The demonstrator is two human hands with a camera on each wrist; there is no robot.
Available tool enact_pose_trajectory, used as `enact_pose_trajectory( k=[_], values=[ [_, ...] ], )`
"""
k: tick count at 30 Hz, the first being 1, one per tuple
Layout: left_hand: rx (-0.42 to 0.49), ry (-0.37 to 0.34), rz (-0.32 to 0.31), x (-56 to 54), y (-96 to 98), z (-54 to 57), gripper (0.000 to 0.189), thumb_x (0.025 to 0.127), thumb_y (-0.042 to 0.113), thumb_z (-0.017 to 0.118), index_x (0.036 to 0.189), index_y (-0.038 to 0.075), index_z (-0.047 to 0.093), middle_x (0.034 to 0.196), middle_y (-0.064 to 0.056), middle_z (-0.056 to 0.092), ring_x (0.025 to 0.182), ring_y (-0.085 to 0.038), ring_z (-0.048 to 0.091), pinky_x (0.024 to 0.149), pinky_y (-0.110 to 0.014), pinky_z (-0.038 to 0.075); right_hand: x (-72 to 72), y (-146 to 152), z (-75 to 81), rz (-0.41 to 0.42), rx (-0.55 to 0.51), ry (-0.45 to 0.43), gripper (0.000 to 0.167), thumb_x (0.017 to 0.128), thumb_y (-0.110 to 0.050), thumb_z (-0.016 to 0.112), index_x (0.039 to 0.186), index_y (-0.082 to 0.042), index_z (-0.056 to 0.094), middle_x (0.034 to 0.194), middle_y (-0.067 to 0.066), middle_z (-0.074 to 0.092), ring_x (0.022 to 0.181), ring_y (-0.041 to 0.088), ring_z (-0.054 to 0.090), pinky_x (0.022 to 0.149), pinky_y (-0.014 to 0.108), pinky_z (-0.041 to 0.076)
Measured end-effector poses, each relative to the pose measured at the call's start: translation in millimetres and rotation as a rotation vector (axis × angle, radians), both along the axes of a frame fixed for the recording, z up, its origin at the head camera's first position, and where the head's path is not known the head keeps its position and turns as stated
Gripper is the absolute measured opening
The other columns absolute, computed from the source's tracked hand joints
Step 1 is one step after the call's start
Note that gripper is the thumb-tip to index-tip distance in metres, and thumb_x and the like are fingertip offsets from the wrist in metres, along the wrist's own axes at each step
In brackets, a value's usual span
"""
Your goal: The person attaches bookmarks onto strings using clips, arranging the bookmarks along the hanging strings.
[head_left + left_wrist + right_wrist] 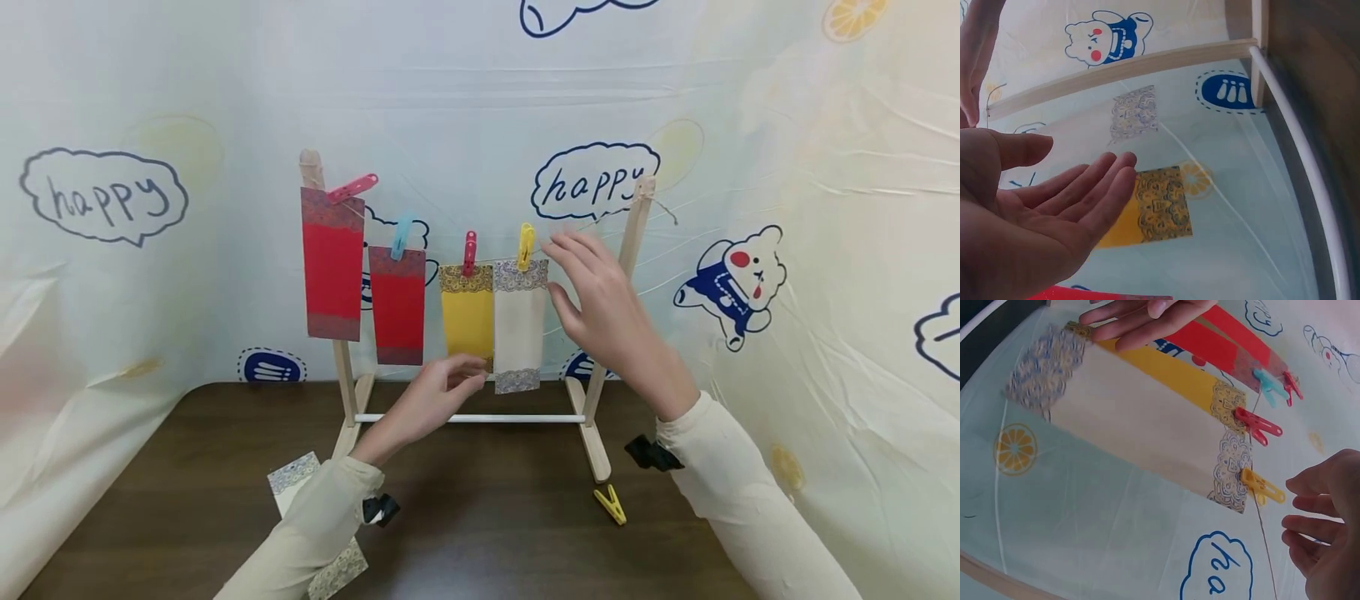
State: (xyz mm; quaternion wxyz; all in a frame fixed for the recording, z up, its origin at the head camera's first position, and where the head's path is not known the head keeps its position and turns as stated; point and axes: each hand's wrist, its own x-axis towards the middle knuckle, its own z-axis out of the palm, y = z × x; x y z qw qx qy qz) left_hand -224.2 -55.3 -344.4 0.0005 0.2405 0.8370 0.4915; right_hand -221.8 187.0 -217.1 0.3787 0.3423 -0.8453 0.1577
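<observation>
A white card with patterned ends (pixel 519 333) hangs from the string under a yellow clothespin (pixel 527 247). My right hand (pixel 603 304) is just right of that clothespin, fingers loosely bent and holding nothing, as the right wrist view shows. To its left hangs a yellow card (pixel 467 312) on a red clothespin (pixel 469 252). Low in front of the yellow card is my left hand (pixel 435 396), palm up with relaxed fingers and nothing in it in the left wrist view. Two red cards hang farther left, one (pixel 398 308) by a blue clothespin (pixel 402 236), the other (pixel 332 267) by a pink clothespin (pixel 352 189).
A wooden stand (pixel 636 225) with a white crossbar (pixel 517 419) carries the string. On the brown table (pixel 480 517) lies a loose yellow clothespin (pixel 611 505) at the right. Patterned white cards (pixel 292 477) lie partly under my left forearm. A printed cloth hangs behind.
</observation>
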Motion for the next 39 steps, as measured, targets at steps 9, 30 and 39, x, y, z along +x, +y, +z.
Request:
enact_pose_trajectory(
  k=[9,30,39],
  values=[
    [-0.042,0.035,0.047,13.9,-9.4,-5.5,0.025,0.096,0.017,0.067,0.120,0.011,0.067,0.111,-0.001,0.070,0.094,-0.014,0.064,0.081,-0.032,0.056,6.8,11,-23.5,-0.021,-0.003,0.013,0.036,0.089,-0.001,0.068,0.125,0.002,0.064,0.134,0.018,0.060,0.130,0.034,0.047,0.111,0.047,0.036],
    [-0.080,0.066,0.244,51.3,-63.4,-31.3,0.014,0.096,0.013,0.067,0.109,0.012,0.068,0.102,-0.001,0.069,0.091,-0.015,0.065,0.081,-0.035,0.055,35.6,50,-119.8,-0.090,-0.091,-0.145,0.033,0.087,0.000,0.073,0.119,-0.002,0.068,0.125,0.017,0.064,0.122,0.035,0.051,0.103,0.053,0.040],
    [-0.103,0.060,0.305,68.6,-87.6,-37.9,0.013,0.096,0.015,0.067,0.109,0.013,0.067,0.103,-0.001,0.070,0.097,-0.017,0.065,0.087,-0.045,0.055,52.7,61,-151.6,-0.135,-0.174,-0.241,0.031,0.087,0.000,0.072,0.118,-0.004,0.068,0.122,0.013,0.066,0.120,0.032,0.052,0.100,0.052,0.041]
  ],
)
